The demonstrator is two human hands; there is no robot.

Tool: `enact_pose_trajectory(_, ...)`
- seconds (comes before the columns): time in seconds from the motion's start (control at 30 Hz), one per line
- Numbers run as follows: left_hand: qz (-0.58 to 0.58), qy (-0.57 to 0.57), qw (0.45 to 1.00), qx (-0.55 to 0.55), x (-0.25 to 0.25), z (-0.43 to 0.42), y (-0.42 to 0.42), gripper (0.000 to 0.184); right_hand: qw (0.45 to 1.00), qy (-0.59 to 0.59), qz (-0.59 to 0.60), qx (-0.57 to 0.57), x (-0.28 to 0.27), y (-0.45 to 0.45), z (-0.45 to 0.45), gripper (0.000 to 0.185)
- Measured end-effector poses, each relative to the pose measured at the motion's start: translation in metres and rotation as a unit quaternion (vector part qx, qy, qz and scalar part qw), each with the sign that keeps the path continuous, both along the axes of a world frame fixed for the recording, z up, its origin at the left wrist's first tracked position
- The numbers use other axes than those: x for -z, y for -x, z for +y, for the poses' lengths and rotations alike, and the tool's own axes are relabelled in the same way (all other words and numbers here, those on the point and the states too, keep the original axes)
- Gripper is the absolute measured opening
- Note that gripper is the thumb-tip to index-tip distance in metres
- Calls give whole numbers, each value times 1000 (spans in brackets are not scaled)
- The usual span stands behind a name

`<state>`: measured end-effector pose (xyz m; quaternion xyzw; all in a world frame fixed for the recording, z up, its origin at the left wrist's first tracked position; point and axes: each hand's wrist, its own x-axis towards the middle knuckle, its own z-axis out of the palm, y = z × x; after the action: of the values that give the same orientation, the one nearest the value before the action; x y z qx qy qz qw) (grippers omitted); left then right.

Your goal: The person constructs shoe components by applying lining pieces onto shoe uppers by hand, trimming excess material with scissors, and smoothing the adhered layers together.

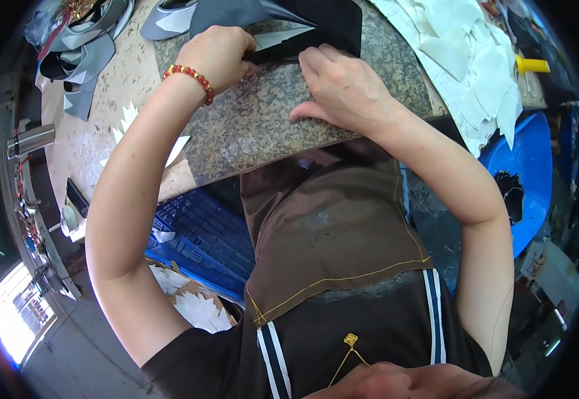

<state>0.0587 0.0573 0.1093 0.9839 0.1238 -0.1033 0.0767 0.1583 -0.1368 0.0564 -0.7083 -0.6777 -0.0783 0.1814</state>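
A dark shoe upper (339, 30), black with grey parts and a pale lining patch, lies on the speckled stone slab (249, 126). My left hand (216, 53), with a beaded bracelet at the wrist, is closed on the upper's left edge; its fingertips are partly hidden. My right hand (349, 86) rests against the near edge of the upper. Its fingers are bent down on the black material and the thumb is stretched away over the stone, so nothing is gripped in it.
Grey uppers (90, 60) with white patches lie at the table's left. White cut pieces (469, 60) are heaped on the right, near a yellow object (532, 64). A blue crate (203, 233) stands below the table, and a blue basin (532, 173) to the right.
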Motion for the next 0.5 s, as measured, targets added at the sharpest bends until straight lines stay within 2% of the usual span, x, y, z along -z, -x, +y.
enact_pose_trajectory(0.2, 69, 13, 997, -21, 1, 11, -19, 23, 1000, -25, 7, -3, 4, -3, -8, 56)
enact_pose_trajectory(0.37, 40, -39, 998, -40, 8, 2, -18, 24, 999, -45, 11, 12, 10, -3, -10, 70)
enact_pose_trajectory(0.5, 10, -81, 996, -25, 11, -2, -13, 20, 998, 8, -52, 37, 6, 3, 0, 73)
